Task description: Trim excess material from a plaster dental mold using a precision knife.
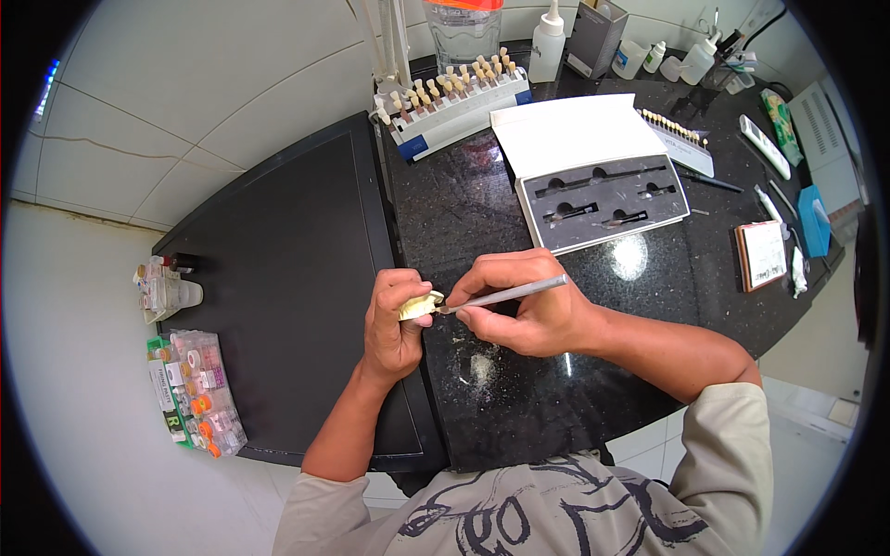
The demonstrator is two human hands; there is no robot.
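A small pale-yellow dental cast [419, 306] is pinched between the thumb and fingers of my left hand [394, 320]. My right hand [524, 301] grips a slim silver carving knife [519, 290] like a pen, its tip at the right edge of the cast. Part of the cast is hidden behind my fingers. Both hands are raised over the seam between a black panel and a speckled black countertop. Below them, pale shavings and powder [482, 369] lie scattered on the counter.
An open white case [565, 139] with a dark foam insert lies beyond my right hand. Tooth shade guides [454, 107] stand at the back. A clear box of small jars [199, 389] is on the far left. A notepad [762, 255] and tubes lie at right.
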